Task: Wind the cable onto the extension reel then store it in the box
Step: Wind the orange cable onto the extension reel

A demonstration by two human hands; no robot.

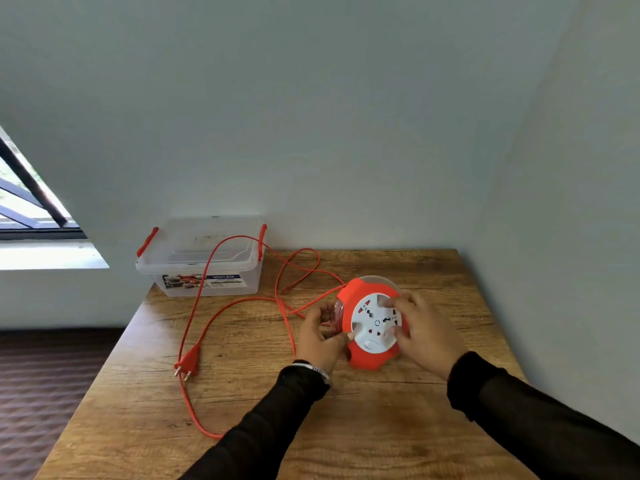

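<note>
At the far left a barred window (31,199) meets the pale wall above a white sill. Next comes the clear plastic storage box (202,258) with red side latches and a printed label, standing lid-on at the back left corner of the wood-grain table (381,427). The thin orange cable (287,327) lies mostly unwound: it loops up over the box lid, crosses itself in loose curves on the tabletop between box and reel, and runs down to the front left edge of the table, where it passes behind the left sleeve. Its orange two-pin plug (188,362) lies flat on the wood, pins pointing toward the table's front edge, well apart from the reel. The left hand (320,336), in a black sleeve with a band at the wrist, has its fingers curled round the left rim of the round orange extension reel (372,323), thumb pressed against the edge. The reel sits tilted up toward the camera, right of the table's middle, its white socket face showing. The right hand (420,329) grips the reel's right side, fingertips pressed onto the white face.
</note>
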